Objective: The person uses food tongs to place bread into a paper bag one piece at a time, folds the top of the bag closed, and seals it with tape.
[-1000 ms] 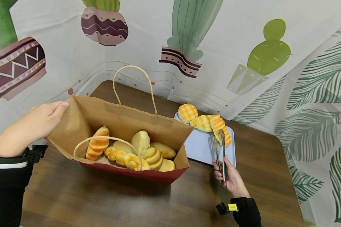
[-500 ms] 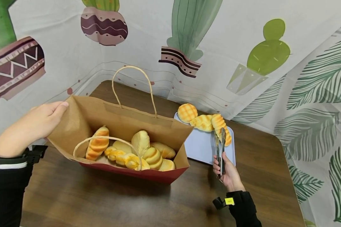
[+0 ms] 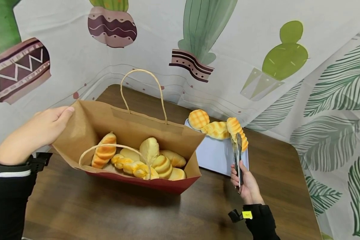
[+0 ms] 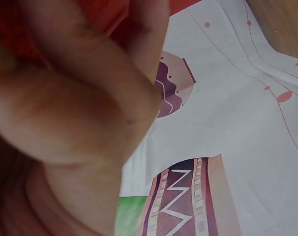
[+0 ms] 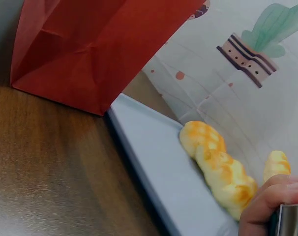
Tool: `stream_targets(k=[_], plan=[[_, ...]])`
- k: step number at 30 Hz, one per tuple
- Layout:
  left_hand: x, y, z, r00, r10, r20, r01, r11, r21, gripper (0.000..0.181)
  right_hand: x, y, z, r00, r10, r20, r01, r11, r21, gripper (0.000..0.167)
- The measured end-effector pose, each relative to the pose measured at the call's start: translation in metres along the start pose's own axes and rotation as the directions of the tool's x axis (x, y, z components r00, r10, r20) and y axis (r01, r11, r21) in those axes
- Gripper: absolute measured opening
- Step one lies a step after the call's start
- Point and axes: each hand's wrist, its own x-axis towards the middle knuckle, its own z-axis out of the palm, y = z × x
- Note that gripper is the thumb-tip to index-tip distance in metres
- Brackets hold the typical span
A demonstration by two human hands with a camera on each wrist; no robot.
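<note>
My left hand [image 3: 49, 128] grips the left rim of a red paper bag [image 3: 120, 120] with a brown inside. Several bread rolls [image 3: 136, 168] lie in the bag. My right hand [image 3: 247, 185] holds metal tongs [image 3: 237, 156], their tips at a ridged bread roll [image 3: 234, 126] by the tray's right end. Whether that roll is off the tray cannot be told. Another ridged roll [image 3: 244, 142] is partly behind the tongs. A twisted bread [image 3: 216, 130] and a round checked bun [image 3: 199, 119] lie along the back of the pale tray [image 3: 213, 155].
The bag stands on a dark wooden table [image 3: 123, 213], its two string handles [image 3: 144, 70] up at the back and drooping over the opening in front. Directly behind the table hangs a cactus-print cloth [image 3: 156, 50]. The bag's right side is close to the tray.
My right hand and the tongs have shifted a little to the right. The ridged roll at the tips has moved right and slightly back. My left hand stays on the bag.
</note>
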Motion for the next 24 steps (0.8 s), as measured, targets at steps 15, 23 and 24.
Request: stream_targets(k=[15, 23, 24], plan=[[0.0, -0.001, 0.002, 1.0, -0.006, -0.012, 0.005, 1.0, -0.025, 0.056, -0.031, -0.033, 0.046, 0.992, -0.099, -0.074, 0.072, 0.949, -0.306, 0.037], [0.0, 0.0, 0.003, 1.0, 0.007, -0.03, -0.008, 1.0, -0.025, 0.053, -0.05, -0.038, 0.072, 0.993, -0.113, -0.028, 0.088, 0.885, -0.457, 0.035], [0.0, 0.001, 0.003, 1.0, 0.005, -0.031, -0.006, 1.0, -0.026, 0.053, -0.052, -0.038, 0.075, 0.993, -0.115, -0.02, 0.091, 0.873, -0.479, 0.035]])
